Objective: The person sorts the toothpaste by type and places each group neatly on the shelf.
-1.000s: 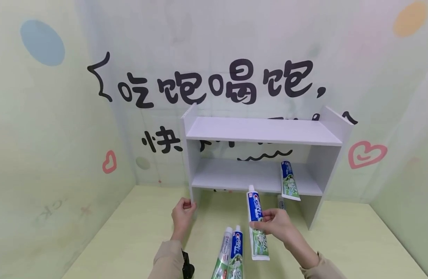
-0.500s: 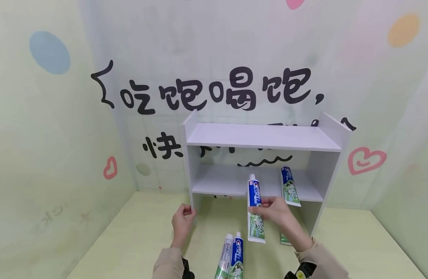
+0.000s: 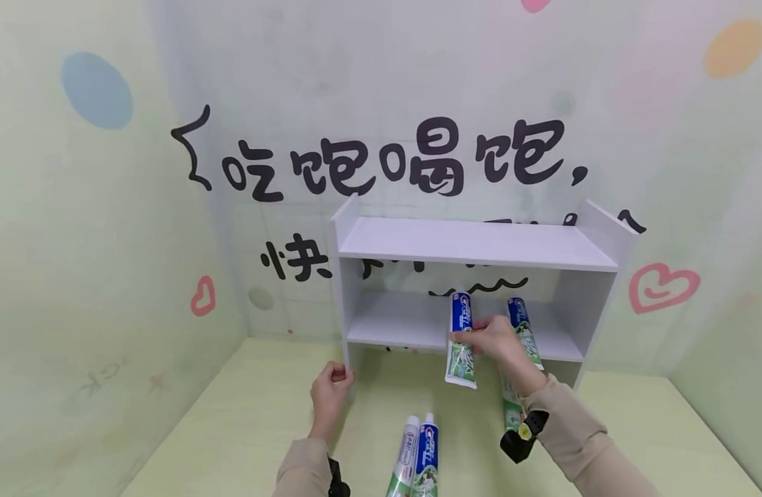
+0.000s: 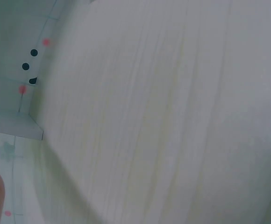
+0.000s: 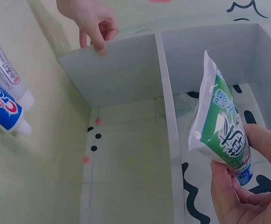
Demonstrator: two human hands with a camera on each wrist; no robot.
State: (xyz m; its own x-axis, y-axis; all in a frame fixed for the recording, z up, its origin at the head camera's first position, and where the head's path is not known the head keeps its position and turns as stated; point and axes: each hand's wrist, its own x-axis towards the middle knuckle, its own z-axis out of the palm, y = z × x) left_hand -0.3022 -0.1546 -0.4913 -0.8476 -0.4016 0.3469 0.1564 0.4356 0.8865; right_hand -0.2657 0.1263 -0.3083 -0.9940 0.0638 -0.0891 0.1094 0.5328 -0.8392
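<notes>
My right hand (image 3: pixel 495 338) pinches a blue, white and green toothpaste tube (image 3: pixel 461 355), cap end away from me, at the front of the middle board of a white shelf (image 3: pixel 396 321). In the right wrist view, thumb and fingers hold the tube (image 5: pixel 226 123) around its middle, crimped end toward the camera. My left hand (image 3: pixel 330 397) grips the front edge of the shelf's left side panel, its thumb (image 5: pixel 97 39) on the inner face. Another toothpaste tube (image 3: pixel 524 331) lies on the middle board to the right, partly behind my right hand.
Two tubes, a silver-white toothpaste tube (image 3: pixel 406 452) and a blue-green one (image 3: pixel 427 455), lie side by side on the pale table (image 3: pixel 232 428) in front. Below the right end of the board, a green-ended tube (image 3: pixel 513 407) is partly hidden by my right forearm. Walls surround the table.
My right hand has carried the toothpaste tube upward and forward, from in front of the shelf to its middle board. My left hand has kept hold of the side panel.
</notes>
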